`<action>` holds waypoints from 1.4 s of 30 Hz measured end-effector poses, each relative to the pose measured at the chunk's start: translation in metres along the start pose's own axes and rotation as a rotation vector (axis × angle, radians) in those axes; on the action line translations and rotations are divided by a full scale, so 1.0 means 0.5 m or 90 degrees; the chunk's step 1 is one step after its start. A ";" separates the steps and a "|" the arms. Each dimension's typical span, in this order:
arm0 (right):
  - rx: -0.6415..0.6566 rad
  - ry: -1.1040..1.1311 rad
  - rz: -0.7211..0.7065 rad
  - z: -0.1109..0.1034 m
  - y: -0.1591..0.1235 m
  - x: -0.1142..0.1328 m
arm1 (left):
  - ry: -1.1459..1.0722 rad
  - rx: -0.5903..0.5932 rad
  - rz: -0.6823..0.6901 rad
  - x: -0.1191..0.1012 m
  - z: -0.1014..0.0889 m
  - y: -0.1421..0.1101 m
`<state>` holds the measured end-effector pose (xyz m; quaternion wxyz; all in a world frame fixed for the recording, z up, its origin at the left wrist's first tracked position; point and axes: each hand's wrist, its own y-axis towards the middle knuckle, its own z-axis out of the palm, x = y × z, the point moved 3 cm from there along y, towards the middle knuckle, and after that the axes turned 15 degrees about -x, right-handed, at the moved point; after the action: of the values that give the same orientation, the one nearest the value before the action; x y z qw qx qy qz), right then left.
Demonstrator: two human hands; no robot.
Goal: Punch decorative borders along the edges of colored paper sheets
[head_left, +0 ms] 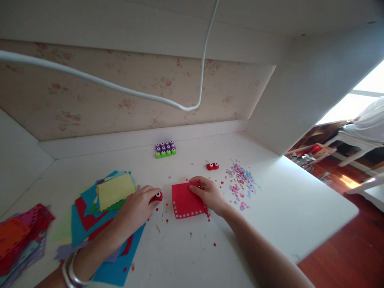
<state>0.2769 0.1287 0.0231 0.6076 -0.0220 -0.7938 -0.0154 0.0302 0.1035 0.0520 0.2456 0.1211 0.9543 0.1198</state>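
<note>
My left hand (141,206) is closed around a small red craft punch (158,196) with a white-and-dark button on top. It rests just left of a red sheet of paper (186,202). Small flower-shaped holes run along the sheet's left and bottom edges. My right hand (207,194) grips the sheet at its upper right, thumb on top and fingers at the far edge. Two more red craft punches (213,166) stand together beyond my right hand. Tiny punched pieces lie scattered around the sheet.
A pile of colored paper (117,192) lies under and beside my left forearm. Punched colored sheets (21,236) are stacked at far left. Purple and green punches (165,149) stand in rows near the wall. Confetti (241,180) is heaped at right. A white cable (120,90) hangs in front.
</note>
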 end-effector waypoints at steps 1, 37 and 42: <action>0.000 -0.007 -0.005 0.002 -0.002 0.001 | -0.028 -0.007 -0.020 -0.002 0.002 -0.009; -0.069 -0.200 -0.144 0.000 -0.030 0.046 | -0.051 -0.138 0.105 -0.038 0.039 -0.066; -0.080 -0.206 -0.148 -0.003 -0.033 0.055 | -0.021 -0.143 0.136 -0.035 0.042 -0.070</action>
<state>0.2705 0.1124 0.0499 0.4636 0.0300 -0.8758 -0.1311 0.0494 0.0689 0.0316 0.2590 0.1961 0.9124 0.2490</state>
